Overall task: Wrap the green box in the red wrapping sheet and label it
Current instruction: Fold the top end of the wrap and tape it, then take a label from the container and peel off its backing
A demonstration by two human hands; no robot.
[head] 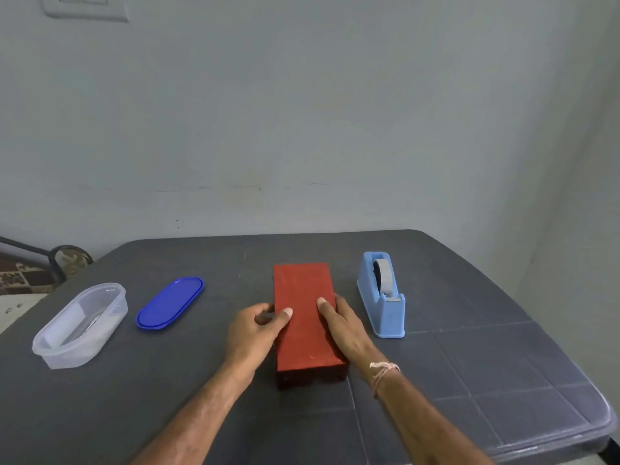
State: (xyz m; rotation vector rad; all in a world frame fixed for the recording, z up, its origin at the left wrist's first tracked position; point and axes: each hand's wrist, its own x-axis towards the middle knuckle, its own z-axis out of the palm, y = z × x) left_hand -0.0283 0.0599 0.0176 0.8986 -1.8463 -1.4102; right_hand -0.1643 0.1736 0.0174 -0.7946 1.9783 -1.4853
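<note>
On the grooved dark grey tabletop, near the middle, the left grip and right grip clasp the long sides of the rectangular box, thumbs on top. A matte red sheet covers it wholly. Farther right stands a pale blue plastic tape dispenser. Farther left lie an oval blue lid and a clear oval tub.

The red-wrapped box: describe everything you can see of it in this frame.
The red-wrapped box is a long rectangular block covered in matte red paper; no green shows and no label is visible. It lies flat on the dark grey table, long axis running away from the camera. The left hand grips its left edge and the right hand its right edge, thumbs on top.
</note>
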